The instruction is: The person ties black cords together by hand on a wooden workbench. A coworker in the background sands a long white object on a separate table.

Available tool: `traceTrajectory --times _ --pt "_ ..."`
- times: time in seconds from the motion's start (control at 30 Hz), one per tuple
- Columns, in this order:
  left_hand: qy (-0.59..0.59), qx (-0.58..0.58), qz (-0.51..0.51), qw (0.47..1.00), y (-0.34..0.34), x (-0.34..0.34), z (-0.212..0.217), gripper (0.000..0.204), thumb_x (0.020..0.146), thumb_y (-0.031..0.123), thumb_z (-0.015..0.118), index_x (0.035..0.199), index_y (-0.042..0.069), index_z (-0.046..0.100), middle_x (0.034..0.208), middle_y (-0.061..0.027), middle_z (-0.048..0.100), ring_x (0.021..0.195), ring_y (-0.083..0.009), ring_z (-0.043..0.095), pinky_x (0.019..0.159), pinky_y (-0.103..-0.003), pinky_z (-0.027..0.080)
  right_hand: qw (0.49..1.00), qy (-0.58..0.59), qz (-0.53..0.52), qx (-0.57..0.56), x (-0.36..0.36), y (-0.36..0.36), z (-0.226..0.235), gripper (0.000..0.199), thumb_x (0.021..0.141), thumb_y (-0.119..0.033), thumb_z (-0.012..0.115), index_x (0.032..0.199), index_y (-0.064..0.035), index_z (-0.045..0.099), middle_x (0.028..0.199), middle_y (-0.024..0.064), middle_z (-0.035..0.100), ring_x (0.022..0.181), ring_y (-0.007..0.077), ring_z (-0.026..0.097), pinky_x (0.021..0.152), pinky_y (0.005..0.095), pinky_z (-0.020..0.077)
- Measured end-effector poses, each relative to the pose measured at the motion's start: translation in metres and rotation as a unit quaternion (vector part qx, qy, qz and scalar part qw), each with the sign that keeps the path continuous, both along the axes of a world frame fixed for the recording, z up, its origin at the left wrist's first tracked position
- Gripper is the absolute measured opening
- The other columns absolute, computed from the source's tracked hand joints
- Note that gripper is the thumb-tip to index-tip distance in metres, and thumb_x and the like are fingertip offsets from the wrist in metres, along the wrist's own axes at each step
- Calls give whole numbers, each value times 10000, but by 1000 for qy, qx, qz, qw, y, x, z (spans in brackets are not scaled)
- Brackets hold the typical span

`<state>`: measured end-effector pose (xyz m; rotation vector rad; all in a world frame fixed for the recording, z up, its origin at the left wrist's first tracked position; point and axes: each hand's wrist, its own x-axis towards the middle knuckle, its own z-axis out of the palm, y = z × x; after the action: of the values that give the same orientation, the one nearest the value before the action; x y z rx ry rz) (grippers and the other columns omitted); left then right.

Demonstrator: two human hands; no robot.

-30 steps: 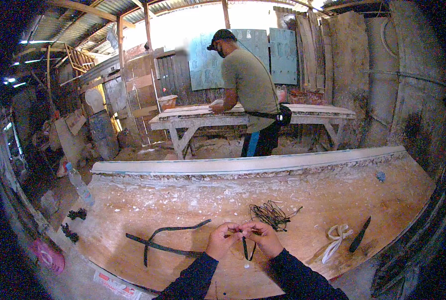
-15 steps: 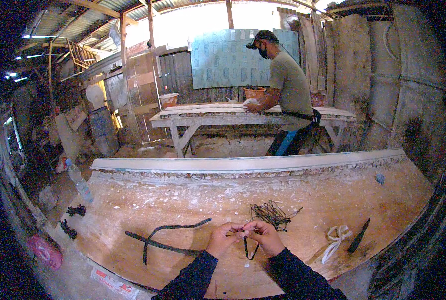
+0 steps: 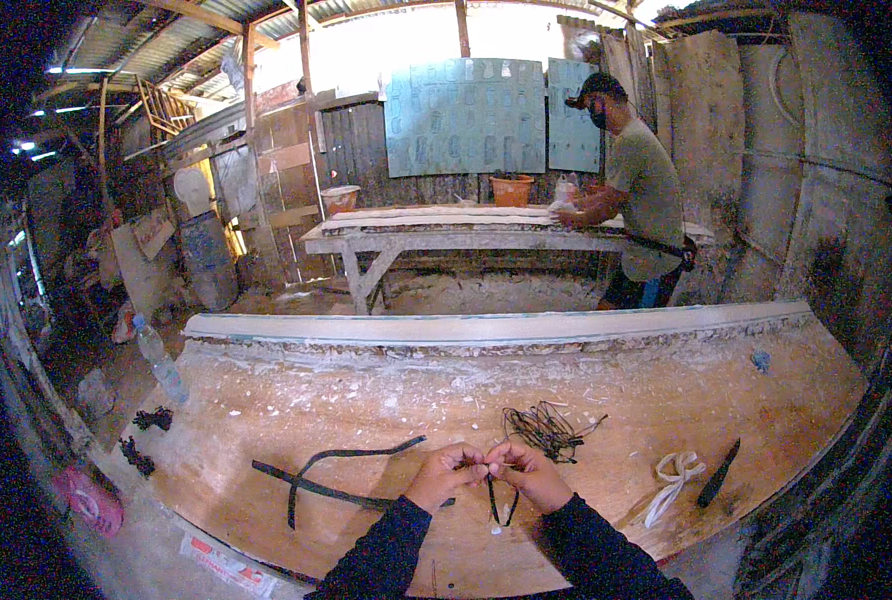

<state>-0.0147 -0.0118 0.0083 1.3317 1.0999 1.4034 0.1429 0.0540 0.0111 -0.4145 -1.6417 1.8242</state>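
Note:
My left hand and my right hand meet fingertip to fingertip over the near middle of the wooden table. Both pinch the top of a thin black cord, which hangs below them in a narrow loop. Left of my hands, two flat black strips lie crossed on the table; one runs partly behind my left hand. Just beyond my right hand sits a tangled pile of thin black cords. What exactly lies between the fingertips is too small to make out.
A knife-like black tool and a white strip lie at the right. Two black bundles and a plastic bottle are at the left. A long white moulding spans the far edge. Beyond, a person works at another bench.
The person at the far bench has moved to the right and stands more upright. My hands stay almost in place, fingers shifting slightly on the cord.

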Motion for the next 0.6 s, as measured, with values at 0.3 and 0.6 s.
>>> traceTrajectory --times 0.3,0.6 --pt "12 -35 -37 999 -1 -5 3 123 804 110 578 889 23 557 790 -4 582 713 -76 532 642 -218 435 1000 -6 17 24 -2 -7 6 143 824 -92 544 953 -60 488 750 21 555 626 107 536 569 225 438" --pt "-29 -49 -159 986 -9 -6 11 95 782 109 569 801 48 498 793 10 527 763 -92 521 710 -245 424 987 85 61 -118 4 -18 21 176 794 -84 556 771 -137 389 599 -31 415 455 39 325 397 184 206"
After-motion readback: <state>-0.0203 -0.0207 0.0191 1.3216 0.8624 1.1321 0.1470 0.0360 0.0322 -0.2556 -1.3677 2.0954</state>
